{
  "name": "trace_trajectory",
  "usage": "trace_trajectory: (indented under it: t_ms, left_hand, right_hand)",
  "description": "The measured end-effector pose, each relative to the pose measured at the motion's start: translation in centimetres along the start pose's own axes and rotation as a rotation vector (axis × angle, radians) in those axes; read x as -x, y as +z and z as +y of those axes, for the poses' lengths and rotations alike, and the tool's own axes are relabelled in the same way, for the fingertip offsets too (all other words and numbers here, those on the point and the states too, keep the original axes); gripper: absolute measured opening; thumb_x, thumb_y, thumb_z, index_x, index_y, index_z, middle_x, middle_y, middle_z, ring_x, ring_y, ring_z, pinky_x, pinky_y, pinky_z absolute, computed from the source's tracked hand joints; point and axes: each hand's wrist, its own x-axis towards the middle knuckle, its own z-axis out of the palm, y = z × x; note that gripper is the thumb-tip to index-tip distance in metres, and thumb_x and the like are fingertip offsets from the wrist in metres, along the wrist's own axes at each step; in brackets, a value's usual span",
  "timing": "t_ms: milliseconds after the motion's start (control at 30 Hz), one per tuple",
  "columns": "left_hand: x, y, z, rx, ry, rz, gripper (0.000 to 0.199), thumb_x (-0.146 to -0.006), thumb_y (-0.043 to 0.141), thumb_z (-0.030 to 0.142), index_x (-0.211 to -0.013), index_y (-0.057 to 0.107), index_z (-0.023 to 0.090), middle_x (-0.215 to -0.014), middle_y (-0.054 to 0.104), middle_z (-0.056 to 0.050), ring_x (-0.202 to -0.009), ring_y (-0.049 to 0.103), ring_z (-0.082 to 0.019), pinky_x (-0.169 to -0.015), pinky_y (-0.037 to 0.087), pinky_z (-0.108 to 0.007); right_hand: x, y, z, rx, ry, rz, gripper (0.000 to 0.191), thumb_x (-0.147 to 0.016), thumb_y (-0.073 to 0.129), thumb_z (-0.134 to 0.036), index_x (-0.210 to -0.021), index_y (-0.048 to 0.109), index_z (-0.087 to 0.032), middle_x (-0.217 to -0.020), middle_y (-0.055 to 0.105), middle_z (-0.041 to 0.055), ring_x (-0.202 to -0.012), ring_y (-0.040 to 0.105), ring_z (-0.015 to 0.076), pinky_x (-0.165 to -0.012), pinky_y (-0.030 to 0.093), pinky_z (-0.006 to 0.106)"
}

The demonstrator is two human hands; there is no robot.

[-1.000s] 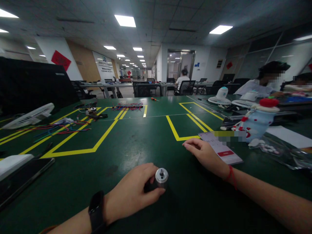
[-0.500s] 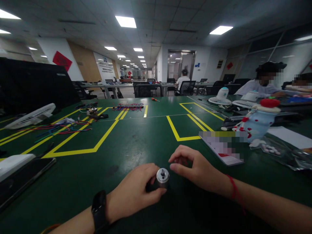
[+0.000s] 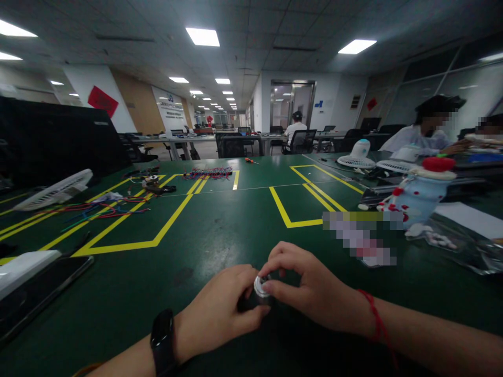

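A small silver cylindrical motor [image 3: 259, 289] stands upright near the front of the green table, its round end face turned up. My left hand [image 3: 223, 303], with a black band on the wrist, grips its side between thumb and fingers. From the right, my right hand [image 3: 301, 275] has its thumb and forefinger closed on the top of the motor, around the small stub in the middle. Those fingertips hide most of the end face. A red string circles my right wrist.
A phone [image 3: 43, 293] with a white box lies at left. Behind are loose coloured wires [image 3: 106, 212], a wire bundle [image 3: 208, 173] and a screwdriver [image 3: 251, 161]. On the right stand a light-blue bottle [image 3: 418, 196] and white fans [image 3: 357, 154]. A person [image 3: 420, 131] sits beyond them.
My right hand has moved left and down onto the top of the motor, its thumb and forefinger now closed there. My left hand keeps its grip on the motor.
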Motion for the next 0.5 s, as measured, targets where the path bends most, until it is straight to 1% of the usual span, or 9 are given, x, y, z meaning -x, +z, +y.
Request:
trace_trajectory:
  t_ms: [100,167,233,300,367,433,500]
  left_hand:
    - [0.1,0.0,0.0,0.012,0.009,-0.006,0.01,-0.084,0.059,0.025,-0.09,0.056,0.019,-0.085,0.059,-0.001,-0.074,0.052,-0.017,-0.068,0.039,-0.027]
    - [0.1,0.0,0.0,0.017,0.011,-0.015,0.009,-0.083,0.06,0.023,-0.089,0.055,0.019,-0.083,0.058,0.0,-0.073,0.05,-0.017,-0.065,0.037,-0.027]
    - [0.1,0.0,-0.1,0.015,0.007,-0.017,0.009,-0.082,0.062,0.022,-0.087,0.054,0.019,-0.081,0.056,0.001,-0.071,0.049,-0.016,-0.064,0.036,-0.026]
    - [0.1,-0.1,-0.1,0.009,0.0,-0.013,0.011,-0.081,0.063,0.022,-0.085,0.053,0.019,-0.079,0.055,0.002,-0.07,0.047,-0.015,-0.062,0.034,-0.026]
    - [0.1,-0.1,-0.2,0.007,-0.005,-0.007,0.013,-0.081,0.064,0.022,-0.082,0.052,0.019,-0.078,0.053,0.003,-0.069,0.046,-0.015,-0.06,0.031,-0.026]
    - [0.1,-0.1,-0.2,0.018,0.0,-0.012,0.013,-0.081,0.064,0.022,-0.082,0.051,0.019,-0.078,0.053,0.003,-0.07,0.047,-0.015,-0.06,0.031,-0.026]
    - [0.1,-0.1,-0.3,0.022,0.002,-0.015,0.012,-0.084,0.063,0.025,-0.085,0.053,0.02,-0.08,0.053,0.003,-0.071,0.047,-0.015,-0.061,0.031,-0.026]
  right_hand:
    - [-0.4,0.3,-0.4,-0.039,-0.006,0.064,0.005,-0.085,0.067,-0.019,-0.089,0.069,-0.018,-0.088,0.06,0.0004,-0.081,0.057,0.0125,-0.071,0.045,0.025]
    - [-0.5,0.0,-0.4,-0.069,0.016,0.134,0.006,-0.087,0.066,-0.022,-0.09,0.067,-0.018,-0.085,0.06,-0.0004,-0.076,0.056,0.0118,-0.068,0.045,0.024]
    - [-0.3,-0.5,-0.2,-0.059,0.07,0.136,0.007,-0.088,0.064,-0.024,-0.092,0.066,-0.018,-0.084,0.062,-0.0007,-0.075,0.056,0.0121,-0.068,0.045,0.025]
    - [0.3,-0.9,0.3,-0.001,0.132,0.046,0.007,-0.087,0.065,-0.023,-0.092,0.067,-0.019,-0.085,0.063,0.0,-0.077,0.057,0.0133,-0.069,0.045,0.026]
    - [1.0,-1.0,0.9,0.08,0.158,-0.072,0.007,-0.085,0.067,-0.021,-0.091,0.07,-0.019,-0.091,0.065,0.0015,-0.083,0.059,0.0154,-0.074,0.046,0.029]
    - [1.6,-0.8,1.5,0.158,0.141,-0.147,0.008,-0.082,0.07,-0.02,-0.09,0.072,-0.02,-0.099,0.064,0.0028,-0.092,0.058,0.0179,-0.082,0.046,0.032]
    - [2.1,-0.5,1.8,0.207,0.111,-0.174,0.01,-0.081,0.071,-0.021,-0.091,0.073,-0.022,-0.104,0.063,0.0035,-0.1,0.056,0.0197,-0.089,0.044,0.036]
